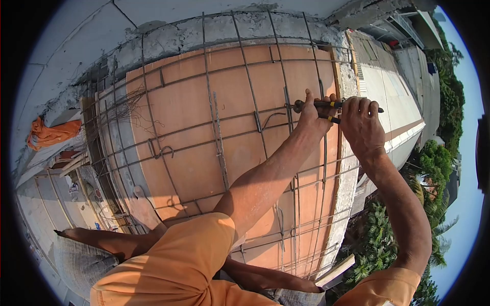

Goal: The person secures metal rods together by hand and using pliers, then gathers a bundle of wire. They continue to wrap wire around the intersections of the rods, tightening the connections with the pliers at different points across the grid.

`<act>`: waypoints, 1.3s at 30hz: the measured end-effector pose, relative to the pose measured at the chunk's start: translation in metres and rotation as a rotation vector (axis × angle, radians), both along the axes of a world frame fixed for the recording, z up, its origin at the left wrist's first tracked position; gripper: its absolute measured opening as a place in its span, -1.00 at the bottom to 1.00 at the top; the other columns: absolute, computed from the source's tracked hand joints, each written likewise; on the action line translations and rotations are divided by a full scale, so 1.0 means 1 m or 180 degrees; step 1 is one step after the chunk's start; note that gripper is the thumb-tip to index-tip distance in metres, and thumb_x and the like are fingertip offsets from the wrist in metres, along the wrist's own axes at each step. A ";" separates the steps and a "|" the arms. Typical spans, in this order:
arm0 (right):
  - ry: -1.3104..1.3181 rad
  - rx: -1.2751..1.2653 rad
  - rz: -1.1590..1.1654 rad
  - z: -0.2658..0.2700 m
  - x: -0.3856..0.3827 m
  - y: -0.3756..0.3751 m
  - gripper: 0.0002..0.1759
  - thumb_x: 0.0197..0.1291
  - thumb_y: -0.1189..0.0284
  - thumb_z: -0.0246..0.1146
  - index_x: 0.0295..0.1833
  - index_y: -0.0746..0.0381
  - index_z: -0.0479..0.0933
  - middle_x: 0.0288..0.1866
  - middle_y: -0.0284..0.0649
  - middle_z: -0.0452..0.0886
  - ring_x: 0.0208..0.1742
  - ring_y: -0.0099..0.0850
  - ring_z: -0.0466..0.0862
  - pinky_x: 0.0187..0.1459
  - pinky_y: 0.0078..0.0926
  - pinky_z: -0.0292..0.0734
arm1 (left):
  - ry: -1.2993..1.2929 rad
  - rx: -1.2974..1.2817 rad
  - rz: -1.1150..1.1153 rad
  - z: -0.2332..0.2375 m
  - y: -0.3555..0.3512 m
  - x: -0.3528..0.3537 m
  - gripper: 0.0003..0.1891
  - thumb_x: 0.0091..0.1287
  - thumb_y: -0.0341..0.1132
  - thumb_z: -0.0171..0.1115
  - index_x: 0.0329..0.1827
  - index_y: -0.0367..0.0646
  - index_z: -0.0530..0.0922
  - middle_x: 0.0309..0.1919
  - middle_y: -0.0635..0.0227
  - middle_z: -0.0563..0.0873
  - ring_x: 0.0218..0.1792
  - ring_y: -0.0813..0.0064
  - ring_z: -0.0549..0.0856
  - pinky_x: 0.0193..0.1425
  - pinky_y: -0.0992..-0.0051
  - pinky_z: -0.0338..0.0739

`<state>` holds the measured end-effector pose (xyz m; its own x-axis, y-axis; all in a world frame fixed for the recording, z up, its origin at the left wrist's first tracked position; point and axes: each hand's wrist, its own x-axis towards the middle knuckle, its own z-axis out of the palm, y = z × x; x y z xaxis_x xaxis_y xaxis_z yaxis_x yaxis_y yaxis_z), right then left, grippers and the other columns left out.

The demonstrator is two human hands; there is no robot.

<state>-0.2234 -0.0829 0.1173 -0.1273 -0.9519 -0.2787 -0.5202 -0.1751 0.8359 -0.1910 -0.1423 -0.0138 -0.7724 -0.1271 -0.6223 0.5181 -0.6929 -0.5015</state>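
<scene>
My left hand (pixel 312 115) is closed near the head of a pair of pincers (pixel 332 105) with black and yellow handles, its thumb pointing up. Farther out on the handles, my right hand (pixel 361 122) has its fingers wrapped around the upper grip. The pincers' rounded jaws are beside an upright rebar (pixel 287 97), close to where a cross bar meets it. Whether the jaws bite on wire there is too small to tell. Under both hands spreads a rebar grid over orange-brown plywood (pixel 189 102).
Thin tie wires (pixel 135 104) hang in a bundle on the grid's left. An orange cloth (pixel 53 133) lies at the far left. A rough concrete edge (pixel 352 153) borders the plywood on the right, with roofs (pixel 393 76) and trees (pixel 370 239) beyond and lower. My bare legs straddle the grid.
</scene>
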 end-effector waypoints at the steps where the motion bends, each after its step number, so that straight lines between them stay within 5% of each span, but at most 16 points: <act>1: -0.0145 0.0098 -0.0047 0.002 -0.003 -0.006 -0.78 0.11 0.47 0.22 -0.15 0.35 0.55 -0.33 -0.21 0.52 -0.21 -0.35 0.58 -0.11 -0.38 0.47 | -0.0026 0.0077 0.0095 0.001 0.000 -0.001 -0.54 0.47 0.06 0.04 -0.43 -0.15 0.36 -0.49 0.20 0.62 -0.29 0.13 0.73 -0.07 0.12 0.72; 6: -0.2058 0.0355 -0.1151 0.019 -0.025 -0.024 -0.89 -0.01 0.56 0.30 -0.39 0.41 0.59 -0.47 -0.14 0.62 -0.40 -0.34 0.71 -0.37 -0.37 0.62 | 0.0382 -0.0171 0.0146 -0.008 0.023 0.024 -0.51 0.39 0.16 0.12 -0.36 -0.15 0.43 -0.38 0.20 0.67 -0.20 0.18 0.71 0.01 0.17 0.70; 8: -0.3610 0.1228 -0.4304 0.024 -0.033 -0.032 -0.85 -0.02 0.56 0.31 -0.50 0.46 0.57 -0.51 -0.05 0.66 -0.52 -0.32 0.72 -0.52 -0.38 0.63 | 0.0313 -0.0728 -0.0113 -0.014 0.042 0.040 -0.47 0.32 0.22 0.18 -0.27 -0.16 0.51 -0.33 0.22 0.68 -0.16 0.22 0.70 0.06 0.22 0.68; 12: -0.5270 0.1120 -0.5920 0.002 -0.037 0.006 -0.74 0.06 0.50 0.33 -0.24 0.53 0.55 -0.44 -0.03 0.67 -0.55 -0.30 0.70 -0.49 -0.36 0.68 | 0.0375 -0.0615 -0.0177 -0.005 0.037 0.040 -0.57 0.30 0.12 0.29 -0.25 -0.09 0.49 -0.36 0.33 0.66 -0.16 0.32 0.68 0.13 0.23 0.60; 16: -0.4621 0.0647 -0.5620 0.010 -0.008 0.000 -0.55 0.00 0.47 0.37 -0.02 0.47 0.44 -0.49 -0.04 0.65 -0.48 -0.23 0.72 -0.41 -0.29 0.68 | 0.0525 -0.0623 0.0026 -0.011 0.032 0.035 -0.67 0.32 -0.02 0.28 -0.46 -0.03 0.46 -0.64 0.44 0.49 -0.51 0.41 0.55 -0.10 0.24 0.56; 18: -0.3073 0.0438 -0.2805 0.011 0.020 0.011 -0.39 -0.01 0.50 0.33 0.15 0.46 0.28 -0.31 0.08 0.65 -0.31 -0.09 0.72 -0.27 -0.20 0.65 | 0.0589 -0.0692 0.0043 -0.012 0.033 0.027 -0.67 0.33 -0.06 0.26 -0.51 -0.01 0.45 -0.70 0.47 0.43 -0.59 0.43 0.50 -0.17 0.24 0.55; 19: -0.2462 0.0327 -0.2661 0.013 0.042 0.014 -0.32 0.01 0.56 0.25 0.28 0.46 0.18 -0.11 0.15 0.56 -0.04 0.02 0.64 -0.13 -0.10 0.59 | 0.0383 -0.0524 -0.0137 -0.013 0.032 0.024 -0.68 0.35 -0.08 0.23 -0.52 -0.01 0.43 -0.70 0.46 0.43 -0.60 0.43 0.49 -0.19 0.23 0.54; 22: -0.1345 0.0048 -0.1120 -0.012 0.049 0.056 -0.24 0.07 0.63 0.17 0.44 0.34 0.11 -0.08 0.08 0.44 -0.03 -0.06 0.53 0.01 -0.05 0.49 | 0.0127 -0.0242 -0.0310 -0.001 0.027 0.024 -0.68 0.40 -0.10 0.12 -0.50 -0.02 0.38 -0.71 0.44 0.40 -0.63 0.43 0.43 -0.24 0.23 0.54; 24: -0.1746 0.0069 -0.1728 -0.016 0.031 0.056 -0.30 0.07 0.64 0.16 0.39 0.38 0.17 -0.08 0.05 0.46 -0.08 -0.09 0.53 -0.01 -0.09 0.48 | -0.0400 -0.0244 -0.0529 -0.001 0.028 0.013 -0.68 0.43 -0.10 0.08 -0.47 -0.04 0.36 -0.71 0.43 0.38 -0.64 0.43 0.41 -0.23 0.24 0.55; 26: -0.1823 -0.0106 -0.1345 -0.027 0.003 0.061 -0.70 0.21 0.50 0.15 0.04 0.37 0.40 -0.24 -0.08 0.55 -0.20 -0.15 0.62 -0.24 -0.20 0.53 | -0.0350 -0.0281 -0.0468 -0.002 0.032 0.014 -0.62 0.43 0.00 0.11 -0.45 -0.06 0.37 -0.70 0.41 0.40 -0.62 0.41 0.44 -0.19 0.21 0.57; 29: -0.3315 0.0531 -0.2568 -0.012 -0.023 0.036 -0.83 0.29 0.47 0.14 -0.19 0.41 0.44 -0.39 0.02 0.63 -0.43 -0.19 0.70 -0.43 -0.23 0.58 | 0.0025 -0.0798 -0.0495 -0.011 0.036 0.032 -0.49 0.31 0.24 0.20 -0.38 -0.08 0.44 -0.55 0.23 0.60 -0.35 0.25 0.67 0.04 0.13 0.59; 30: -0.4107 0.0631 -0.4726 0.007 -0.016 0.012 -0.72 0.34 0.36 0.20 -0.24 0.41 0.48 -0.44 -0.04 0.63 -0.49 -0.31 0.68 -0.48 -0.38 0.61 | 0.0021 -0.0787 -0.0505 -0.007 0.034 0.043 -0.49 0.31 0.24 0.20 -0.38 -0.08 0.44 -0.55 0.23 0.60 -0.35 0.25 0.67 0.04 0.13 0.59; 34: -0.6483 0.0156 -0.6254 -0.014 -0.032 0.039 -0.59 0.36 0.22 0.23 -0.22 0.45 0.49 -0.42 -0.10 0.65 -0.56 -0.37 0.67 -0.54 -0.43 0.66 | 0.0209 -0.0500 -0.0195 0.000 0.016 0.043 -0.51 0.26 0.23 0.27 -0.40 -0.04 0.45 -0.59 0.37 0.58 -0.41 0.31 0.66 -0.02 0.14 0.61; 36: -0.5936 0.0259 -0.6074 -0.017 -0.026 0.042 -0.42 0.25 0.10 0.33 -0.03 0.46 0.41 -0.47 -0.07 0.63 -0.59 -0.34 0.68 -0.59 -0.43 0.63 | 0.0476 -0.0984 -0.0408 -0.035 0.032 0.032 -0.55 0.33 0.20 0.21 -0.42 0.01 0.42 -0.67 0.49 0.46 -0.53 0.41 0.57 -0.15 0.19 0.59; 38: -0.4441 0.0617 -0.5010 0.010 0.004 0.018 -0.24 0.11 0.08 0.44 0.12 0.46 0.30 -0.40 -0.02 0.59 -0.45 -0.22 0.71 -0.45 -0.32 0.66 | 0.0436 -0.0956 -0.0490 -0.028 0.028 0.036 -0.57 0.39 0.15 0.15 -0.46 0.04 0.38 -0.70 0.53 0.36 -0.59 0.47 0.48 -0.24 0.25 0.56; 39: -0.3795 0.0468 -0.3626 0.003 0.015 0.036 -0.19 0.04 0.12 0.47 0.16 0.45 0.25 -0.34 0.00 0.56 -0.34 -0.16 0.70 -0.36 -0.26 0.66 | 0.0248 -0.0973 -0.0562 -0.024 0.027 0.037 -0.57 0.40 0.15 0.14 -0.47 0.04 0.37 -0.70 0.52 0.37 -0.60 0.47 0.46 -0.26 0.25 0.56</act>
<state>-0.2087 -0.0471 0.1201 -0.3586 -0.4840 -0.7982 -0.7237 0.6843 -0.0899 -0.1537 -0.1156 -0.0380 -0.8426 -0.1587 -0.5147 0.3454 -0.8924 -0.2904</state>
